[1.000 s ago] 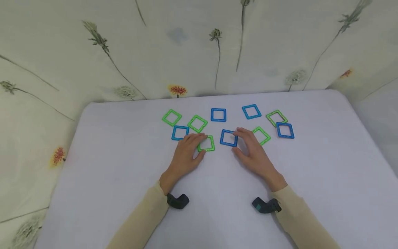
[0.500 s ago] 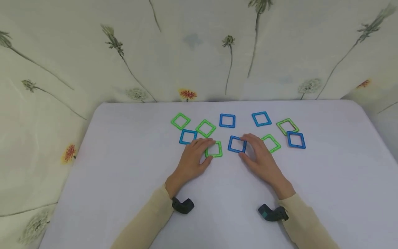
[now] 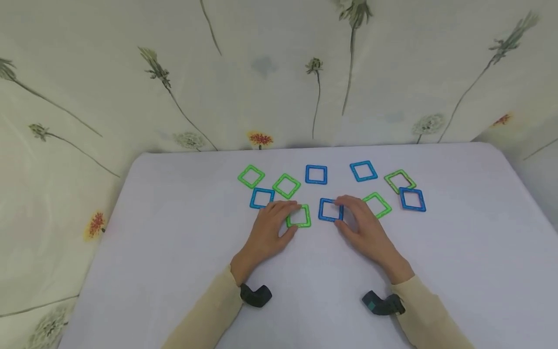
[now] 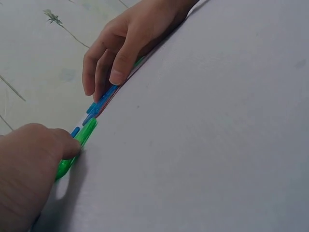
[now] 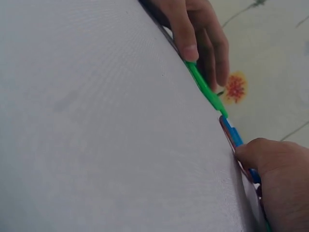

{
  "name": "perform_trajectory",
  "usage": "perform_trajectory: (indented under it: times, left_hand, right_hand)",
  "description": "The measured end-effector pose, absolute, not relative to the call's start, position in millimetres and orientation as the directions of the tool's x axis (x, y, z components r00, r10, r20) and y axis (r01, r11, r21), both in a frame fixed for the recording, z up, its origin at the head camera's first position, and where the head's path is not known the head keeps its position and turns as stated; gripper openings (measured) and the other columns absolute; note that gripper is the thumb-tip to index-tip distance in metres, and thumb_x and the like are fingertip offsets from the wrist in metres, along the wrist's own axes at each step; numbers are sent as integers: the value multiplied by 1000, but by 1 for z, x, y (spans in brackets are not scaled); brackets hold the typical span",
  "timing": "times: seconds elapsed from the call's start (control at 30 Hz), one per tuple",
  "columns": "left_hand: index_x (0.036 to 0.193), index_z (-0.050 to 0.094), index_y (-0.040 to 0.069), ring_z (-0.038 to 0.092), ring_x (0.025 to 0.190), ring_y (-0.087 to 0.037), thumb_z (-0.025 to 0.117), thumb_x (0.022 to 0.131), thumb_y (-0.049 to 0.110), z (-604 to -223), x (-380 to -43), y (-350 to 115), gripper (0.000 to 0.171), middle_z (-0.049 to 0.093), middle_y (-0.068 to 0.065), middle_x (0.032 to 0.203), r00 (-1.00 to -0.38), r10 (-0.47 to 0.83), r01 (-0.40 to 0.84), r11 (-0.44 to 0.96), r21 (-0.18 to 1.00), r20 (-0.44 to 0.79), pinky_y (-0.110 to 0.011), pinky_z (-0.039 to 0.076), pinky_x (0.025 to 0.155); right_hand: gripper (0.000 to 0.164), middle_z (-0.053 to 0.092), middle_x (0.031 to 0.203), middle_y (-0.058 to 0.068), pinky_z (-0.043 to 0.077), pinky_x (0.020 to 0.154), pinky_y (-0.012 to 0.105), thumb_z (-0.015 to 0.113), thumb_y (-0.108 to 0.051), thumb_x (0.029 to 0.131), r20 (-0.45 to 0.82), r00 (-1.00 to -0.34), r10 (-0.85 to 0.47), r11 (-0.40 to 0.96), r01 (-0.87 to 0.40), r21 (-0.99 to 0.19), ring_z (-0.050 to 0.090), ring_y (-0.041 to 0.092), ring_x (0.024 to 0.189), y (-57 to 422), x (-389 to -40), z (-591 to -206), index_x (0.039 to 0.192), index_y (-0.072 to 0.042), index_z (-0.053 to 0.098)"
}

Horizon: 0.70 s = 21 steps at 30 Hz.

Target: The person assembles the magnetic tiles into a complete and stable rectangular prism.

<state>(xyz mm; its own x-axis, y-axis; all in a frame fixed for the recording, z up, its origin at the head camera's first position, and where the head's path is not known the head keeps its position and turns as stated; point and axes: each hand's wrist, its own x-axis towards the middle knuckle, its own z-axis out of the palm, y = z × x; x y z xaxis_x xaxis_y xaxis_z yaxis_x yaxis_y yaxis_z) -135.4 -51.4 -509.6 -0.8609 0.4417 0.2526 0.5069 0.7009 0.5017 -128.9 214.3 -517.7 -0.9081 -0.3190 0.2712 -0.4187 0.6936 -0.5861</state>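
The left hand [image 3: 272, 230] pinches the near green square [image 3: 308, 215], its thumb at the edge closest to the person and its fingers at the opposite edge. That square lies flat; I cannot tell whether it touches the surface [image 3: 174, 242]. Just right of it, across a narrow gap, is the near blue square [image 3: 320, 209], pinched the same way by the right hand [image 3: 366, 228].

The other squares are placed here from the near green square. Just beyond it is a tilted green square [image 3: 280, 180], and to the left, partly behind the left fingers, a light blue square [image 3: 264, 189]. Farther beyond and left is a corner green square [image 3: 246, 170]. Beyond and slightly right is an upright blue square [image 3: 316, 182]; farther right, a slanted blue square [image 3: 360, 163]. To the right, past the right hand that partly covers it, is a half-hidden green square [image 3: 384, 213]. Farthest right, an outer blue square [image 3: 412, 209] overlaps the edge of an outer green square [image 3: 394, 173].
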Motion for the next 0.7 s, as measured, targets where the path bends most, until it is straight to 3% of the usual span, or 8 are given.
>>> perform_trajectory:
  times: [0.17, 0.7]
  left_hand:
    - [130, 55, 21, 44, 128, -17, 65, 88, 26, -510, -133, -52, 44, 55, 4, 135, -857, 444, 514, 692, 507, 262, -41, 40, 106]
    - [127, 57, 23, 44, 128, -16, 66, 87, 25, -511, -134, -52, 41, 55, 5, 134, -844, 454, 535, 676, 507, 285, -41, 41, 104]
  right_hand:
    - [47, 46, 141, 1, 29, 115, 25, 67, -18, 87, 265, -906, -331, 687, -424, -590, 38, 22, 135, 217, -125, -520, 131, -19, 50]
    - [47, 46, 140, 5, 18, 113, 9, 68, -12, 85, 298, -867, -398, 655, -496, -569, 38, 24, 134, 217, -125, -515, 129, -13, 54]
